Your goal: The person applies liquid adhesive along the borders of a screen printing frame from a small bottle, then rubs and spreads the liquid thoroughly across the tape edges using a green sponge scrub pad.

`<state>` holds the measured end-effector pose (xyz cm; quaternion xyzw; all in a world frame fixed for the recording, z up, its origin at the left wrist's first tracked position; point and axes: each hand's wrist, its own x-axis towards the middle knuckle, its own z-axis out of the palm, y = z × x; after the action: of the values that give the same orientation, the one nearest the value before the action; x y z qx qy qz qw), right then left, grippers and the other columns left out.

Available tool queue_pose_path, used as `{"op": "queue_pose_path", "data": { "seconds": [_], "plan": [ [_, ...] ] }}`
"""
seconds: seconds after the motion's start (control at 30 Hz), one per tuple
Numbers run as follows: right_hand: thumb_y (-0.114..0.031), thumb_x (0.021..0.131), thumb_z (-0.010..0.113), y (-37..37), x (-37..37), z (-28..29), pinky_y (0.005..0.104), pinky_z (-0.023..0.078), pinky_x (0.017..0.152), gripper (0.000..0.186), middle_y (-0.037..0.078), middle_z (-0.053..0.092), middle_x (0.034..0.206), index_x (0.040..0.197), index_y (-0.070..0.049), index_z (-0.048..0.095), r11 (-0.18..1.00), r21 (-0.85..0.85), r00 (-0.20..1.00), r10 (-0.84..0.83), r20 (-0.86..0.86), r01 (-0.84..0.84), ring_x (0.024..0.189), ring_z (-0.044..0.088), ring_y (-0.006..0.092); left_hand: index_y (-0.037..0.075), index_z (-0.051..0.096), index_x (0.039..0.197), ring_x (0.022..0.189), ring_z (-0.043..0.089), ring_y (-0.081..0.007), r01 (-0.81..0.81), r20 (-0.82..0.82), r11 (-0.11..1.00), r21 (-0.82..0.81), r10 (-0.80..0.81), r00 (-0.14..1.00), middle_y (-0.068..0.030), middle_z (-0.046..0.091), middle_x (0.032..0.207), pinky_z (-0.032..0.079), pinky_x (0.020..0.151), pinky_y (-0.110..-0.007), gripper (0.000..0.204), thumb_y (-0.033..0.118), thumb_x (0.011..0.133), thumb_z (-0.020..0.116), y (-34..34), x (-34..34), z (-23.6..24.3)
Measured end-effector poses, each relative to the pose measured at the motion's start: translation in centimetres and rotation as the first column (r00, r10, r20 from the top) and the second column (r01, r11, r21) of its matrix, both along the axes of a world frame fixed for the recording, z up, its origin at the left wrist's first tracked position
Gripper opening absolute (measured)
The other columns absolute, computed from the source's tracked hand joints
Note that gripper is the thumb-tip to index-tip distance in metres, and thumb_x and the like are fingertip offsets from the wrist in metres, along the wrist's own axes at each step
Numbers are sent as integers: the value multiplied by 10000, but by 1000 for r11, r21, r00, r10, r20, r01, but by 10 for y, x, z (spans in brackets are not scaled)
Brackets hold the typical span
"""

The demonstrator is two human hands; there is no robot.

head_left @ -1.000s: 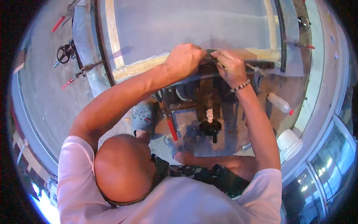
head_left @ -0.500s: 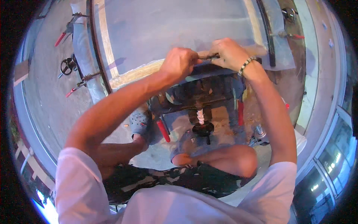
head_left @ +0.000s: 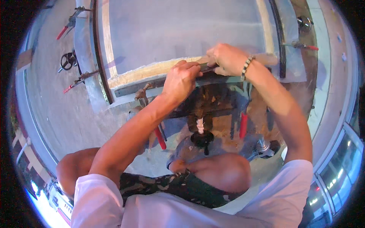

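Note:
A dark metal bar (head_left: 131, 88) lies along the near wooden strip (head_left: 148, 70) of a framed grey sheet (head_left: 182, 36). My left hand (head_left: 180, 79) has its fingers curled over the bar near its middle. Just to the right, my right hand (head_left: 225, 60), with a beaded bracelet at the wrist, pinches the same bar; its fingertips are partly hidden. Left of my left hand, a toggle clamp (head_left: 142, 93) stands close to the bar, its red handle (head_left: 160, 137) hanging below. Another red clamp handle (head_left: 243, 125) hangs below my right hand.
Dark bars line the sheet's left (head_left: 99, 57) and right (head_left: 278, 41) sides. Red-handled clamps (head_left: 78, 80) sit outside them. Handwheels stand at the left (head_left: 68, 60), at the right (head_left: 304, 23) and below my hands (head_left: 202, 139). My bent legs (head_left: 216, 171) are close below.
My left hand has come slightly down and my right hand slightly left. More of the bar and the left clamp show now. My left knee has swung outward to the left, and the view has shifted.

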<state>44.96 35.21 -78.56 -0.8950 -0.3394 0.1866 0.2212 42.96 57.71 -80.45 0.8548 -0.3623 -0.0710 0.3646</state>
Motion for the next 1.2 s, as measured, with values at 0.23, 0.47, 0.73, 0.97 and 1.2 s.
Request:
{"op": "queue_pose_path", "data": {
  "seconds": [0.23,0.47,0.73,0.97,1.2],
  "plan": [
    [-43,635,739,-8,-3,-6,416,527,709,199,132,631,804,831,-12,741,998,50,983,-36,-182,46,799,636,327,12,679,939,850,652,-363,32,-80,999,36,-29,996,-150,705,993,533,755,-452,258,-57,695,633,-1,-7,2],
    [-34,636,736,-30,-5,-2,402,511,664,185,143,633,778,818,0,729,976,162,983,-129,-132,149,730,633,333,14,673,964,824,647,-371,37,1,998,-56,-37,999,-147,709,984,527,740,-453,322,-43,648,652,-21,-2,0],
    [-26,672,725,-76,-32,-3,391,512,628,169,137,647,774,838,4,731,907,266,945,-310,-103,326,692,637,309,24,660,921,811,643,-386,40,-14,996,-82,-41,999,-158,672,857,515,685,-470,244,-21,682,667,-63,-6,0],
    [-77,705,733,-98,-45,-6,417,532,725,198,150,670,841,889,-6,726,921,193,926,-362,104,338,782,653,353,56,670,867,806,655,-375,142,-51,990,-17,-143,988,-182,677,854,522,699,-461,154,-7,727,658,-91,11,-2],
    [-30,759,657,-112,-60,1,409,531,764,199,144,672,933,951,-7,700,888,156,859,-459,226,433,879,656,345,40,711,842,753,665,-396,141,-142,989,-39,-145,979,-187,684,796,536,687,-459,98,48,748,682,-119,28,1]
  ]
}}
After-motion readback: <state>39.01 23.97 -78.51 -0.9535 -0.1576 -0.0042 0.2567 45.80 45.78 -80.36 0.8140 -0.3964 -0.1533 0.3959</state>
